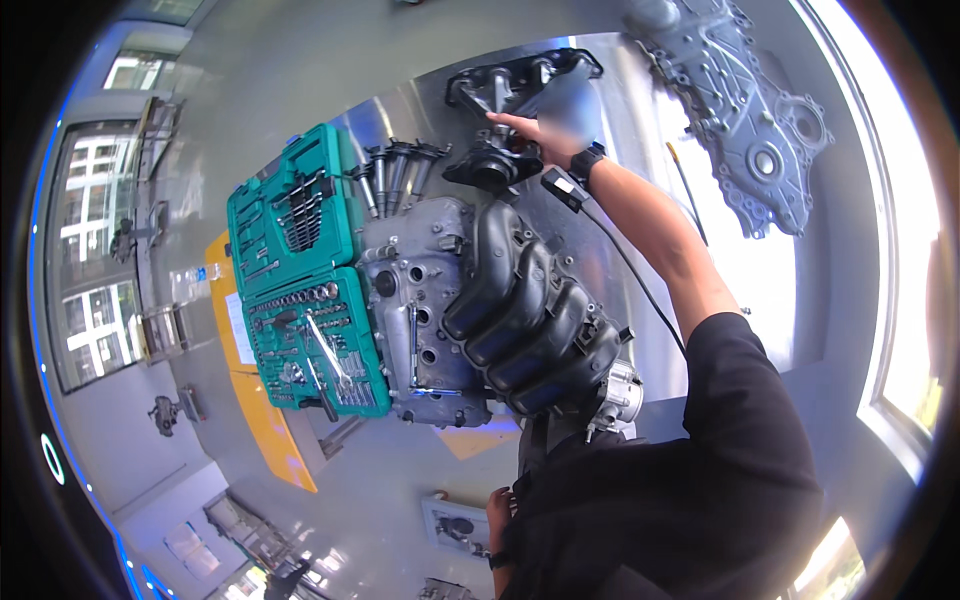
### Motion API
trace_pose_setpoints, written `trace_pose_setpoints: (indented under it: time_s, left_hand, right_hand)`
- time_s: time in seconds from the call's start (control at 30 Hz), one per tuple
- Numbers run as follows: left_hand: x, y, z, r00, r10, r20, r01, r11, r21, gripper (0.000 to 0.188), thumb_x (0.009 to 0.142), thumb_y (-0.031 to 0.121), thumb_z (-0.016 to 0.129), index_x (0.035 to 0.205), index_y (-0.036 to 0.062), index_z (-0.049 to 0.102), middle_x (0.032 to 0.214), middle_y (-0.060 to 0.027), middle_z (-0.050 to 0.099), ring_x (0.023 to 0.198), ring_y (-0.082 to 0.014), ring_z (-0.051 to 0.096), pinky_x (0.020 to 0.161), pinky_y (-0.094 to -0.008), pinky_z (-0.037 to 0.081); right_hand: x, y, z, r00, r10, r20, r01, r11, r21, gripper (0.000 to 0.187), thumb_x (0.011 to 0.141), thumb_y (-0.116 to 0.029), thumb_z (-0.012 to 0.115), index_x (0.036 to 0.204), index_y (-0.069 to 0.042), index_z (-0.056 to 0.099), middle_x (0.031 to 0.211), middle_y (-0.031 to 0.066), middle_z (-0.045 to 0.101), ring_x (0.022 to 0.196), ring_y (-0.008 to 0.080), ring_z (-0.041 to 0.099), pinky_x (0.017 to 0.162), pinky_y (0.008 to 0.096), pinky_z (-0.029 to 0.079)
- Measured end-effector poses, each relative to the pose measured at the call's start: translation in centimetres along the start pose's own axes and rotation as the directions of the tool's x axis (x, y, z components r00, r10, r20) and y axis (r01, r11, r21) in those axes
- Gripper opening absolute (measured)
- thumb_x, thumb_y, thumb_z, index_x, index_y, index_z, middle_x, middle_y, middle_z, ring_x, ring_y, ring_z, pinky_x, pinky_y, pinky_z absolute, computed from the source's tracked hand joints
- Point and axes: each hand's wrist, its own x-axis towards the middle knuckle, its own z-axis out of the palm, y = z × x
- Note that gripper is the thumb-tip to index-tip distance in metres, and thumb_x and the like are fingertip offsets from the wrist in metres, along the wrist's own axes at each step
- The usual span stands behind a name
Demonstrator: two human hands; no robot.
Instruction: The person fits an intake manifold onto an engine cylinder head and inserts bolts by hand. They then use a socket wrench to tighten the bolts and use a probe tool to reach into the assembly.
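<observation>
At the far side of the metal table, my right hand rests against a black manifold-like engine part. One finger stretches over the part; a blurred patch hides much of the hand, so its grip cannot be made out. My left hand hangs low by my body, its fingers partly hidden by my black clothing. Nearer than the right hand lies a black intake manifold with a silver throttle body. Left of it is a grey engine cover carrying a ratchet wrench.
Several ignition coils stand beyond the cover. An opened green tool case full of sockets and wrenches lies left. A black cable runs beside my right forearm. A large silver engine casing is at the far right. A yellow-topped table stands behind the case.
</observation>
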Motion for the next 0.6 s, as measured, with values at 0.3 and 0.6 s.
trace_pose_setpoints:
  time_s: [0.3, 0.6]
  left_hand:
    - [-0.8, -4.3, 2.3, 0.997, -0.063, -0.04, 0.042, 0.918, -0.395, 0.027, 0.087, 0.012, 0.047, 0.111, -0.0006, 0.049, 0.092, -0.0165, 0.061, 0.079, -0.023, 0.062, 0.067, -0.0317, 0.052]
    - [-3.3, 1.7, -0.6, 0.96, 0.133, -0.245, -0.211, 0.922, -0.326, 0.021, 0.09, 0.011, 0.047, 0.106, -0.0024, 0.052, 0.092, -0.0119, 0.06, 0.082, -0.0178, 0.059, 0.075, -0.0293, 0.048]
  right_hand:
    - [0.9, -0.4, 1.0, 0.98, 0.071, 0.185, -0.114, 0.967, 0.23, 0.035, 0.078, -0.039, 0.065, 0.096, -0.009, 0.061, 0.08, 0.0016, 0.064, 0.067, 0.0134, 0.062, 0.064, 0.0273, 0.051]
    - [-9.9, -7.7, 2.9, 0.962, -0.084, 0.26, 0.013, 0.964, 0.267, 0.045, 0.081, -0.041, 0.061, 0.108, -0.006, 0.053, 0.089, 0.0089, 0.063, 0.068, 0.0171, 0.064, 0.066, 0.0297, 0.053]
